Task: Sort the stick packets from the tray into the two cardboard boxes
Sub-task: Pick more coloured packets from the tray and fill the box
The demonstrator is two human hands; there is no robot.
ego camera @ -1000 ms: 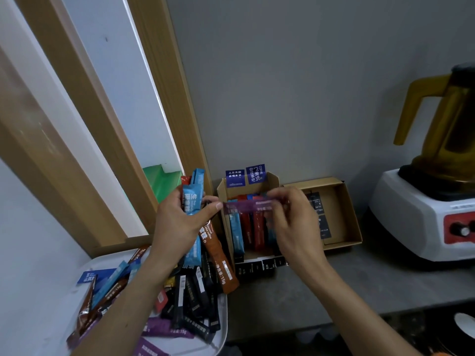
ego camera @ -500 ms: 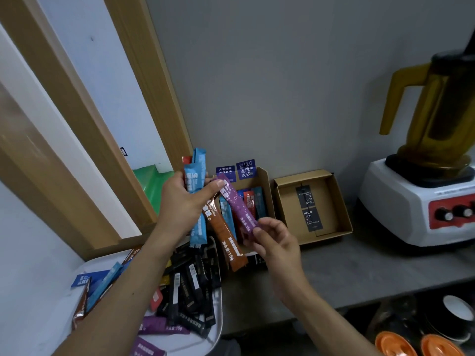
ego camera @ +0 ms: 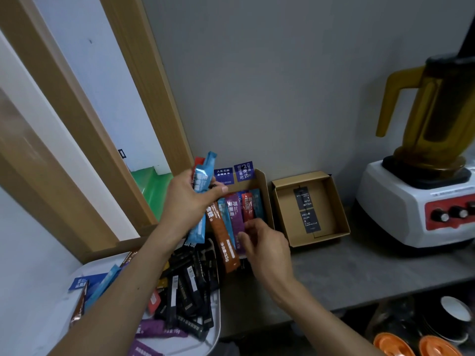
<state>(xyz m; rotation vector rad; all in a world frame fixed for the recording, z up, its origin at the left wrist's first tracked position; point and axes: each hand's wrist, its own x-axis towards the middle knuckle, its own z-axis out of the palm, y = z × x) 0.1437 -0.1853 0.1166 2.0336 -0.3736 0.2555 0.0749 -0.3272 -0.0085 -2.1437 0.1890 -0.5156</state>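
1. Stick packets (ego camera: 185, 299) were mostly piled in the tray (ego camera: 217, 319) at 7 o'clock of the view. A few were stood in the left box (ego camera: 266, 194), at 1 o'clock of the tray.
2. A bundle (ego camera: 203, 181) of blue, red and orange-brown packets was gripped in the left hand (ego camera: 185, 201), with the fingers wrapped round it.
3. A purple packet (ego camera: 235, 217) was pinched at its near end by the right hand (ego camera: 267, 250), between thumb and curled fingertips. Its far end was laid among the packets in the left box.
4. Only black cards (ego camera: 305, 211) were seen in the right box (ego camera: 326, 209), at 3 o'clock of the left one.
5. Risk: the bundle was fanned loosely, so a packet could be dropped on the counter (ego camera: 359, 268) if the grip were eased.
6. Risk: neighbouring packets could be tipped over if the purple one were pushed in crooked.
7. Hidden: the left box's near wall and left side were covered by hands and bundle. The tray's left part was blocked by the forearm. The sorting rule could not be told.
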